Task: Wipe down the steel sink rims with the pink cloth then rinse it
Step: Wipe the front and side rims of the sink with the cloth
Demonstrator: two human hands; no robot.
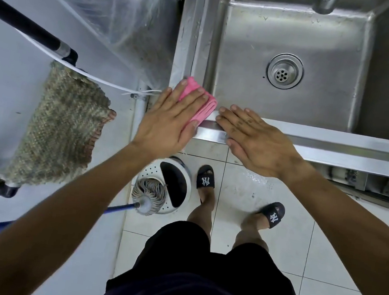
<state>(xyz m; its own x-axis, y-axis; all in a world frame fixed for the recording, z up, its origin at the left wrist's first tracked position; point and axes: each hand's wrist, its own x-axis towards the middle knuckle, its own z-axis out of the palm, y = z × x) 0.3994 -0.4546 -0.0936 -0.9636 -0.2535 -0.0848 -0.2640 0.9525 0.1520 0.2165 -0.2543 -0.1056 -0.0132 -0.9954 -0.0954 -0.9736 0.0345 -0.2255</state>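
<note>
A folded pink cloth (199,100) lies on the front left corner of the steel sink rim (329,136). My left hand (170,116) presses flat on the cloth with straight fingers. Just to its right, my right hand (252,141) rests flat on the front rim, fingers straight and pointing left, its fingertips almost touching the cloth. The sink basin (254,42) has a round drain (285,70). The base of a tap (325,1) shows at the top edge.
A mop head (149,197) lies in a white bucket (183,183) on the tiled floor by my left foot. A knitted rag (63,125) hangs over a bar on the left. A clear plastic bag (118,9) sits left of the sink.
</note>
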